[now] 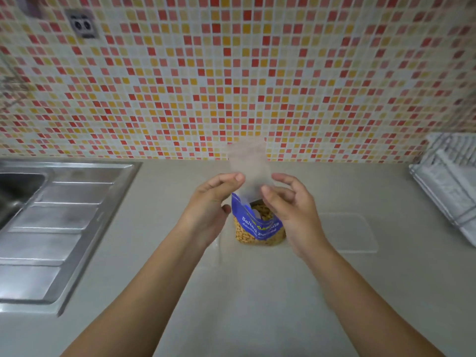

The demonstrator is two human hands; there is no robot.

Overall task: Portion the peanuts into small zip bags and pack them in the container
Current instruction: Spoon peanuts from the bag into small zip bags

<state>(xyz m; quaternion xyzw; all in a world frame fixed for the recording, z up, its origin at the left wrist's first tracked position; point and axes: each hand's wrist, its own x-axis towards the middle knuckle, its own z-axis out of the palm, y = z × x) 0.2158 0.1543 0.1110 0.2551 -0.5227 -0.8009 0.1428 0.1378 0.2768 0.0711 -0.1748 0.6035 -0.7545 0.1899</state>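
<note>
Peanuts fill the blue bag [258, 225] standing open-topped at the centre of the beige counter [247, 292]. Above it, a small clear zip bag [247, 163], blurred, is held upright between both hands. Left hand [208, 204], at nine o'clock of the bag, curls its fingers onto the bag's lower edge; right hand [291, 204], at three o'clock, pinches it with thumb forward. A clear container [347, 231] sits at three o'clock; the sink [51, 202] lies at nine o'clock.

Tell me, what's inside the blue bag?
Peanuts. The blue bag stands open on the counter, and tan peanuts show through its torn top and clear lower part. The right hand covers one side, so how full it is stays hidden.
</note>
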